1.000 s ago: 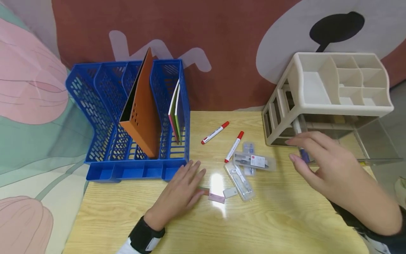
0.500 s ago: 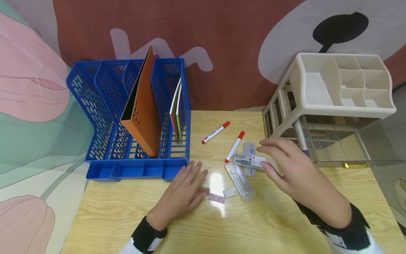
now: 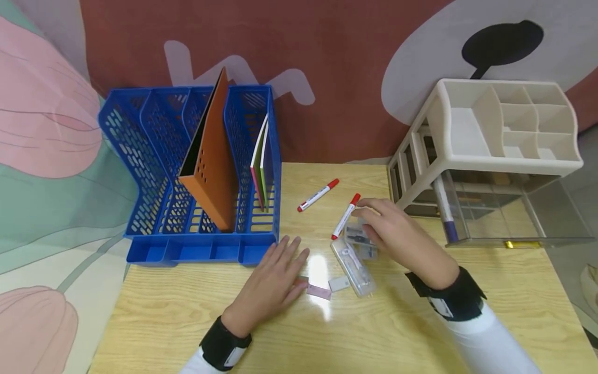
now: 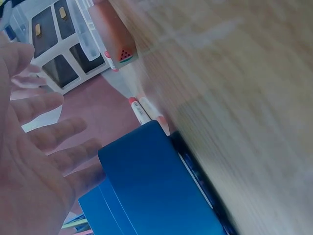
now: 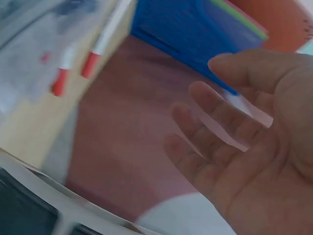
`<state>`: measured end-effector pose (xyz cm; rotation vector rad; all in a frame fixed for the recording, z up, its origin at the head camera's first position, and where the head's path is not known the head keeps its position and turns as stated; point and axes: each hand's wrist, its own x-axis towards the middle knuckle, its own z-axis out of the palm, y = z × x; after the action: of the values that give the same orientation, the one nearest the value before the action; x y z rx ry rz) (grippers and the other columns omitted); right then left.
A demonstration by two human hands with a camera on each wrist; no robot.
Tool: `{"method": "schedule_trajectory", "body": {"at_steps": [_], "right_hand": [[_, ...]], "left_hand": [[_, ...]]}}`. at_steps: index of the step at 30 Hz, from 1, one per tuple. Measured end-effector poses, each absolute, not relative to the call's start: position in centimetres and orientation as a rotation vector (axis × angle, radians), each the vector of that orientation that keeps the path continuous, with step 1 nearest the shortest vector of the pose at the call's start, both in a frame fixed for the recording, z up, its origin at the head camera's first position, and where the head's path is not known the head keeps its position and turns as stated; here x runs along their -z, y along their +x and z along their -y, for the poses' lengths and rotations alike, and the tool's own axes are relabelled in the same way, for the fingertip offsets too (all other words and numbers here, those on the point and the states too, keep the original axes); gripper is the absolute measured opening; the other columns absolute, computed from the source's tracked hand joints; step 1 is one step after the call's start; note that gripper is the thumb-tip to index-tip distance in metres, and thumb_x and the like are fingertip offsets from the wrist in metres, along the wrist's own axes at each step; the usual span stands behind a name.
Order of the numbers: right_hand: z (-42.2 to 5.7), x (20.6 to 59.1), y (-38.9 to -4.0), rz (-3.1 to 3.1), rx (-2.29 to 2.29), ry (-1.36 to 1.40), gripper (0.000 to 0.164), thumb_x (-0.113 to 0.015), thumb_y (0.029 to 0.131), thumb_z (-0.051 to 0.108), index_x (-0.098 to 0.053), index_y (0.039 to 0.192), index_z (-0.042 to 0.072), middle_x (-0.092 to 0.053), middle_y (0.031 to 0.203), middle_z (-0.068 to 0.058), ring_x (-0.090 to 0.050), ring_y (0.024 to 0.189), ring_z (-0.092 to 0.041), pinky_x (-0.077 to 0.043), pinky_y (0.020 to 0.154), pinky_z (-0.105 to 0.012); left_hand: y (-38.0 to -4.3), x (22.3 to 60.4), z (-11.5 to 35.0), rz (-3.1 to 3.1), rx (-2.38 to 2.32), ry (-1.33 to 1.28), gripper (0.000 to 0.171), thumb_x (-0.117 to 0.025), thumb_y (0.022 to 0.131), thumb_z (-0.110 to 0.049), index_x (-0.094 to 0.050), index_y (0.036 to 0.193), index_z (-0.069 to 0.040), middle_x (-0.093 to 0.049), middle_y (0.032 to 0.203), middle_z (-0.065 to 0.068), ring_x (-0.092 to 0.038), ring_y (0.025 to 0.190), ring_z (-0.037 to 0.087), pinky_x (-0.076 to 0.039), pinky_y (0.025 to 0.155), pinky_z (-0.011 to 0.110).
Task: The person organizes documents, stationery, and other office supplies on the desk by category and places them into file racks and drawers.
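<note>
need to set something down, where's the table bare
Widest: the near table, between left sleeve and right sleeve. Also bare: between right sleeve and open drawer; a small patch between red markers and drawer unit. Crowded: the middle, with cases, blocks and right hand.

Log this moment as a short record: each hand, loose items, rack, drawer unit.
Left hand: fingers extended, beside the front corner of the blue rack
Right hand: over the clear cases, apparently holding nothing; contact with them unclear
Loose on table: two red-ended markers, clear cases, small pink block, small white block
Rack contents: orange folder, thin booklets
Drawer unit: clear drawer pulled open, purple-ended marker inside
</note>
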<state>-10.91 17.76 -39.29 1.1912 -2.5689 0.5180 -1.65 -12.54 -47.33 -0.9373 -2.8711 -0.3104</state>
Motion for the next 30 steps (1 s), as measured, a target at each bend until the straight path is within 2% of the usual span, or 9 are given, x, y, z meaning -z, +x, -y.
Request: {"method": "schedule_trajectory", "body": {"at_steps": [6,12,17,23,30], "right_hand": [[-17.3,42.0,-13.1,2.675,-0.508,1.197,0.034,-0.080,0.082,-0.008,-0.072,0.113,0.002,-0.069,0.118,-0.018,-0.067,0.107,-0.038,-0.059,0.090,-0.049],[-16.6,43.6,-15.3,2.896,-0.400,1.123,0.031,-0.078,0.087,-0.001,-0.073,0.118,0.004,-0.069,0.123,-0.017,-0.067,0.112,-0.036,-0.058,0.096,-0.049],[-15.9,44.9,-16.6,2.974,-0.320,1.143,0.033,-0.072,0.092,-0.003,-0.073,0.123,0.007,-0.068,0.127,-0.017,-0.065,0.114,-0.036,-0.057,0.098,-0.049],[-15.3,45.9,-17.6,2.986,-0.213,1.147,0.033,-0.075,0.089,-0.005,-0.075,0.119,0.006,-0.071,0.121,-0.017,-0.066,0.113,-0.037,-0.056,0.099,-0.049],[-14.8,46.7,-18.2,2.981,-0.103,1.163,0.024,-0.071,0.092,-0.001,-0.076,0.115,0.007,-0.072,0.115,-0.015,-0.065,0.110,-0.035,-0.053,0.101,-0.048]], "left_hand": [[-1.9,47.6,12.2,2.872,0.322,-0.937,0.064,-0.057,0.102,-0.048,-0.047,0.154,-0.013,-0.040,0.164,0.016,-0.036,0.152,0.041,-0.033,0.123,0.056],[-2.1,47.4,11.9,2.881,0.262,-0.881,0.064,-0.055,0.103,-0.050,-0.048,0.154,-0.012,-0.041,0.162,0.017,-0.036,0.152,0.041,-0.034,0.122,0.057],[-2.2,47.3,11.8,2.892,0.251,-0.866,0.064,-0.054,0.103,-0.051,-0.049,0.154,-0.012,-0.042,0.162,0.017,-0.038,0.151,0.042,-0.035,0.122,0.056],[-2.3,47.4,11.6,2.885,0.274,-0.890,0.064,-0.055,0.102,-0.051,-0.049,0.154,-0.013,-0.041,0.163,0.017,-0.038,0.151,0.040,-0.036,0.122,0.054],[-2.5,47.4,11.3,2.831,0.263,-0.952,0.067,-0.058,0.101,-0.053,-0.048,0.154,-0.013,-0.040,0.163,0.017,-0.036,0.152,0.039,-0.038,0.120,0.055]]}}
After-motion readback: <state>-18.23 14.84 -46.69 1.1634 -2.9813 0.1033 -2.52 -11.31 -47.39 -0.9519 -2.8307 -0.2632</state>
